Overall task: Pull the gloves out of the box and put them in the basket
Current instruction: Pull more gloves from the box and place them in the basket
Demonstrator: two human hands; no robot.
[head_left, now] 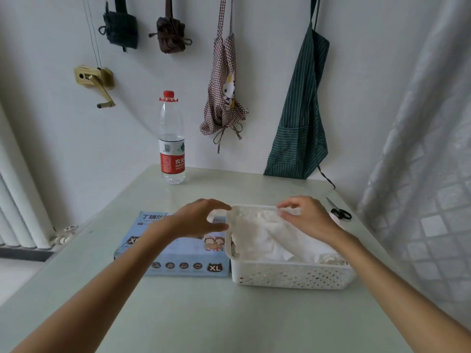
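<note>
Pale green table; on it a white perforated plastic basket heaped with thin white gloves; flat light-blue cardboard glove box touching the basket's left side; left hand over the box, fingers spread, holding nothing; right hand over the basket, fingertips pinching a glove.

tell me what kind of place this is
Probably a room in a home, perhaps a kitchen or utility corner. Two aprons hang on the wall, a checked apron and a green striped apron, a water bottle stands on a plain table, and a radiator is at left.
</note>
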